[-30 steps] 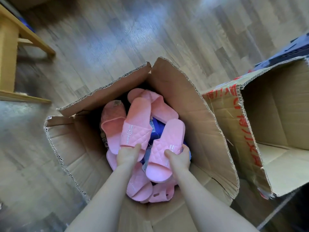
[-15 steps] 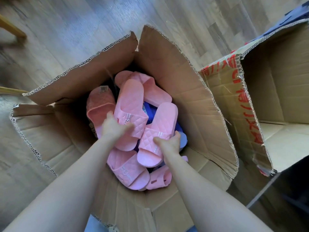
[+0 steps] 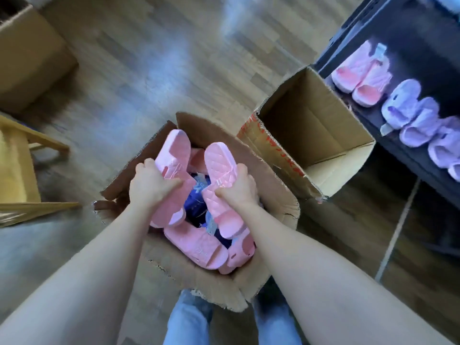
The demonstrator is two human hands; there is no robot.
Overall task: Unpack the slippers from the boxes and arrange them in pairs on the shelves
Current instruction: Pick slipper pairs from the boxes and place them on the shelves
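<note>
My left grip (image 3: 151, 185) curls round one pink slipper (image 3: 176, 145), my right grip (image 3: 239, 188) round its mate (image 3: 219, 158), both held above the open box (image 3: 273, 190), so they reach the shelf (image 3: 408, 28) paired.

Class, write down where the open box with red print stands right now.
In the head view the red-printed box stands on the floor right of centre, between the slipper-filled box and the dark shelf.

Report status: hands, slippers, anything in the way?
Left hand grips one pink slipper, right hand the other slipper. Both held over the open box. Second box stands between it and the shelf.
</note>
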